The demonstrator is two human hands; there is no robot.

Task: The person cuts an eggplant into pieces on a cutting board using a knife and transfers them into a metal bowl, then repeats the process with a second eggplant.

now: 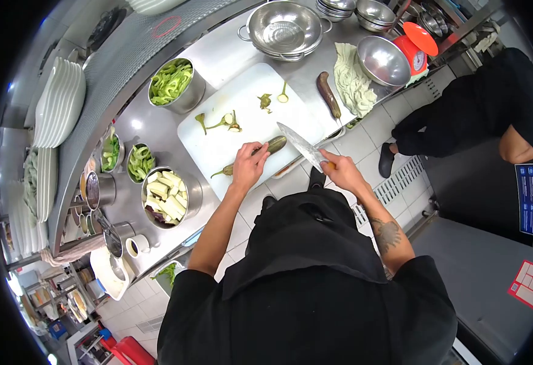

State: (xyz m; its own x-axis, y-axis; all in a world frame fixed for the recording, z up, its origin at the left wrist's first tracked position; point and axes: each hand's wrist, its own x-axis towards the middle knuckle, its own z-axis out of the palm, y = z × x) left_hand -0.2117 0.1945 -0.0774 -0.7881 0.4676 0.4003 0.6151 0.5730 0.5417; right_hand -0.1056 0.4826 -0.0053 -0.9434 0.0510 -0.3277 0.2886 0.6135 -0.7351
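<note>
My left hand (pixel 249 163) grips a long greenish eggplant (pixel 277 144) near its middle, with the fingers over the top. The eggplant lies along the near edge of a white cutting board (pixel 214 97), its stem end pointing left. In my right hand (pixel 341 171) is the yellowish handle of a large chef's knife (pixel 300 144). Its blade points up and left over the board's near edge, apart from the eggplant. Several cut-off eggplant stems (pixel 234 121) and a round stem piece (pixel 283 95) are scattered on the board.
A dark eggplant (pixel 327 94) lies right of the board, near a crumpled cloth (pixel 353 82). Left stand a pot of pale cut pieces (pixel 184 210) and a pot of sliced green peppers (pixel 187 100). A colander (pixel 257 36) sits behind. Another person (pixel 479 97) is at right.
</note>
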